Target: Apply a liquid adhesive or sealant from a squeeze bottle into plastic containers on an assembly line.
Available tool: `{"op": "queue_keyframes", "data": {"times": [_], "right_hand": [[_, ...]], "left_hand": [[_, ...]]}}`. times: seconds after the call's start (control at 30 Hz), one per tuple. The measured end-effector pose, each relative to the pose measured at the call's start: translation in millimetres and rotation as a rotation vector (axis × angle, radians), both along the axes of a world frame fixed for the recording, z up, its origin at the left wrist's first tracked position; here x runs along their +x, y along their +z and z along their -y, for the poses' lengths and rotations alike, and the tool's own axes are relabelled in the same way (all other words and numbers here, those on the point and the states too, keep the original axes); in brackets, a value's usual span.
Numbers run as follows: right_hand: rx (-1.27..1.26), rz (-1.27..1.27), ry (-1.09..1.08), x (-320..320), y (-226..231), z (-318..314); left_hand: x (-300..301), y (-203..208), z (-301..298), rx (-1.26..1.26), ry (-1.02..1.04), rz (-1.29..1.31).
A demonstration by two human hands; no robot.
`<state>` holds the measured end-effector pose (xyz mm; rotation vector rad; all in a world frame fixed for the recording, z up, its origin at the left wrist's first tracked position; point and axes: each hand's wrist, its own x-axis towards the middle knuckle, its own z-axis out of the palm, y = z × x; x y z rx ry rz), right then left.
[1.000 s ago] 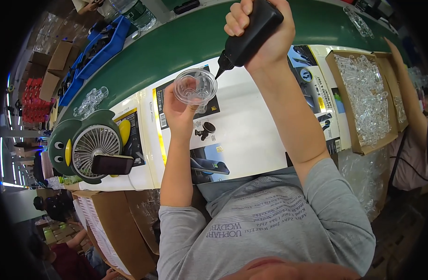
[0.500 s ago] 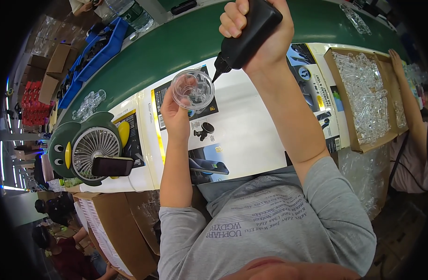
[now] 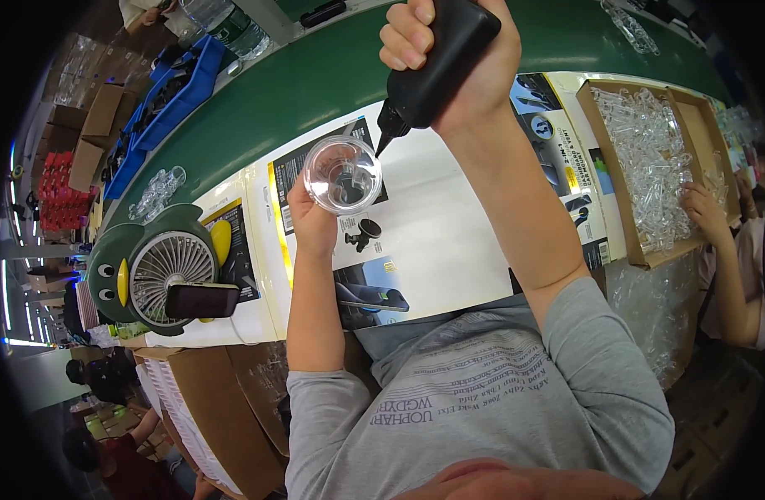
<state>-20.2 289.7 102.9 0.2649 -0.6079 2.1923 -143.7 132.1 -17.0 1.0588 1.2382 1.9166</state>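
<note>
A round clear plastic cup (image 3: 343, 177) is held by its side in my left hand (image 3: 313, 218), its round rim facing up toward me. My right hand (image 3: 482, 79) is wrapped round a black squeeze bottle (image 3: 439, 71), tipped so its narrow nozzle points down. The nozzle tip is at the cup's right rim; whether it touches I cannot tell. Both hands are above a printed cardboard sheet (image 3: 432, 237) that covers the work surface.
A penguin-shaped fan (image 3: 170, 267) with a phone (image 3: 201, 301) before it stands at left. Clear plastic parts fill a cardboard box (image 3: 628, 229) at right, where a co-worker's hand (image 3: 703, 207) reaches in. Blue trays (image 3: 170, 96) and a green table (image 3: 316, 83) lie beyond.
The cup has turned in my left hand, its round face now more toward me. The bottle has shifted slightly left. A co-worker's hand has moved from the box's far edge into it.
</note>
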Motion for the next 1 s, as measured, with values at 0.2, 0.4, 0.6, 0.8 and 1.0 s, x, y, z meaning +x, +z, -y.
{"op": "queue_keyframes", "data": {"times": [0.2, 0.4, 0.6, 0.8, 1.0], "right_hand": [[0.029, -0.007, 0.075, 1.9, 0.5, -2.6], [0.018, -0.063, 0.172, 1.5, -1.2, -5.6], [0.018, -0.095, 0.261, 1.5, -2.8, -7.4], [0.008, -0.116, 0.319, 2.5, -2.2, -7.4], [-0.001, -0.126, 0.370, 0.1, -2.7, -7.3]], "left_hand": [[-2.0, -3.3, 4.5, 0.005, -0.078, 0.024], [-12.1, -15.0, 8.9, -0.035, -0.193, 0.140], [-7.7, -9.2, 11.4, -0.105, -0.252, 0.038], [-1.0, 1.3, 10.5, -0.117, -0.358, 0.002], [-11.6, -11.8, 15.0, -0.167, -0.394, -0.123]]}}
